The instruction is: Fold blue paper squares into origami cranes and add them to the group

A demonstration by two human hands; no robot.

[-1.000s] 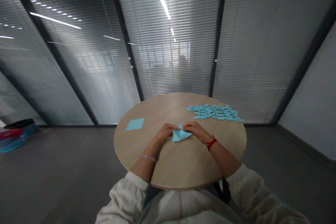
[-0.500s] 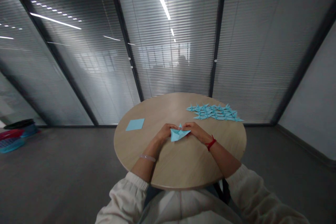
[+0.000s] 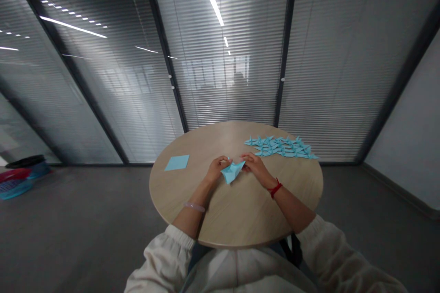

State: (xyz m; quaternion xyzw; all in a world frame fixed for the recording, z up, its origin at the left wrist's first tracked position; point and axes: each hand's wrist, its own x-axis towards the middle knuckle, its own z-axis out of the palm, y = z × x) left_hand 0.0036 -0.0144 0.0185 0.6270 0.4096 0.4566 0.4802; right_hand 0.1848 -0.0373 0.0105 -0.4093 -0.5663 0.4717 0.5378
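A half-folded light blue paper figure (image 3: 231, 171) is held just above the round wooden table (image 3: 237, 219), near its middle. My left hand (image 3: 216, 169) pinches its left side with the fingers closed. My right hand (image 3: 253, 167) grips its right tip, fingers closed as well. A red cord circles my right wrist and a clear band my left wrist.
A flat square sheet of blue paper (image 3: 177, 162) lies on the table's left part. Several finished blue paper cranes (image 3: 280, 146) lie in rows at the far right. Glass walls with blinds stand behind. Coloured baskets (image 3: 17, 178) sit on the floor at far left.
Both hands have moved slightly away from me with the paper figure, and the figure has turned so that its point hangs downward.
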